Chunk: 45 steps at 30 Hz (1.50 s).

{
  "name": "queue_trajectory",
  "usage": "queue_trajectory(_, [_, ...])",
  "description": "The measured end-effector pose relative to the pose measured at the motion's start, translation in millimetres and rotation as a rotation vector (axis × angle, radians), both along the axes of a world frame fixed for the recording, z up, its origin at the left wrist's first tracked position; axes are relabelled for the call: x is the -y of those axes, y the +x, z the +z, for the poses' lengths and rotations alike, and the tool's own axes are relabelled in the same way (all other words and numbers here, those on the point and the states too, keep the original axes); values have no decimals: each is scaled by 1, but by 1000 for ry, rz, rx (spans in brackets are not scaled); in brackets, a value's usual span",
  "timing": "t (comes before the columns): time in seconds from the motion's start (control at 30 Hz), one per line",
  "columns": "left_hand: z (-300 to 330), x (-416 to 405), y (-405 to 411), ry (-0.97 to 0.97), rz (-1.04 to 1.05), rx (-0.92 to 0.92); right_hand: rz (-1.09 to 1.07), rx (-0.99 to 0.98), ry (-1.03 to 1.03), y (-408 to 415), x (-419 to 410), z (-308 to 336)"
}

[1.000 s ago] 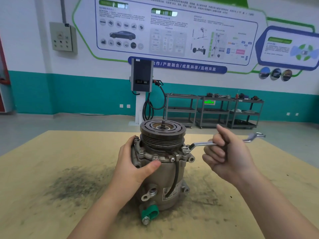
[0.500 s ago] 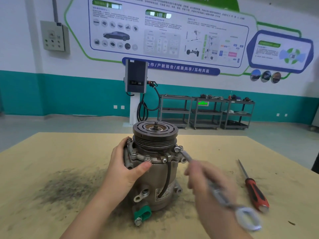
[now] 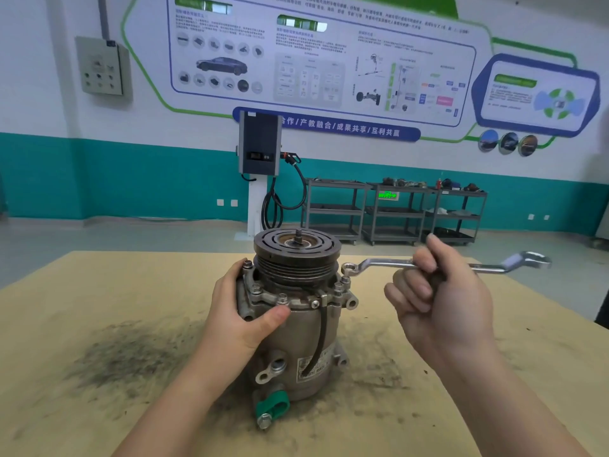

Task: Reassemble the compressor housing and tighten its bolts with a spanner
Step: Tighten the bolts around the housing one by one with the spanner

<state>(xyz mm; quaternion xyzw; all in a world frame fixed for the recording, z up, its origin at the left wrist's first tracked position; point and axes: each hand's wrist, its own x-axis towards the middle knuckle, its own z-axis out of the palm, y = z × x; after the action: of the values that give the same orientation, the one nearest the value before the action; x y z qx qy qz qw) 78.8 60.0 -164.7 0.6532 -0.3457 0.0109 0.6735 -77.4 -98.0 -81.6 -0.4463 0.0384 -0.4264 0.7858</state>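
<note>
I find the compressor [image 3: 296,311] standing upright on its rear end at the centre of the worktop [image 3: 82,291], pulley [image 3: 296,250] uppermost. I judge it a heavy, rigid metal casting, stable on its base but liable to turn under wrench load, so it wants bracing at the flange. My left hand [image 3: 244,311] does this from nine o'clock: fingers wrapped round the back of the housing flange, thumb pressed across the front below a bolt [image 3: 282,299]. My right hand [image 3: 438,295] grips the shank of the spanner [image 3: 379,263], fingers curled round it; the tool is stiff steel, likely slick, best held well out along the shank for leverage. Its ring end [image 3: 350,268] sits at three o'clock of the pulley, just above the flange bolt [image 3: 345,279] there; I cannot tell whether it is seated on the head. The far-side bolts are hidden behind the pulley, and the left fingers are mostly out of sight behind the casting. How tight each bolt is cannot be read. The spanner's outer end [image 3: 530,260] is blurred.
</note>
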Motion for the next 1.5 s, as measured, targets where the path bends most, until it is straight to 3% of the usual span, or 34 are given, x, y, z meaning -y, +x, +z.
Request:
queue_trajectory(0.4, [-2, 1, 4, -15, -13, 8, 389, -225, 161, 25, 34, -8])
queue_trajectory(0.57, [-3, 2, 3, -9, -12, 9, 318, -161, 203, 25, 29, -21])
queue_trajectory(0.67, [-3, 2, 4, -11, -10, 8, 150, -58, 154, 18, 14, -28])
queue_trajectory(0.73, [-4, 2, 4, -15, -13, 2, -31, 16, -11, 10, -3, -40])
queue_trajectory(0.83, [-5, 2, 4, -6, -12, 0, -459, 10, -629, 4, -33, -57])
queue_trajectory(0.97, [-6, 5, 6, -46, -14, -11, -725, 122, -1299, 24, -48, -45])
queue_trajectory(1.07, [-3, 7, 6, -69, 1, -8, -873, 70, -1466, 39, -51, -42])
queue_trajectory(1.2, [-5, 4, 8, -13, 17, 9, -859, 181, -1284, 30, -48, -43])
queue_trajectory(1.3, [-4, 1, 5, 9, 15, -20, -759, 292, -895, 14, -37, -30])
queue_trajectory(1.4, [-1, -1, 0, 52, 19, -35, -550, 135, -446, 13, -23, -25])
queue_trajectory(1.5, [1, -1, -3, 46, 35, -55, -179, 23, -22, 18, -10, -23])
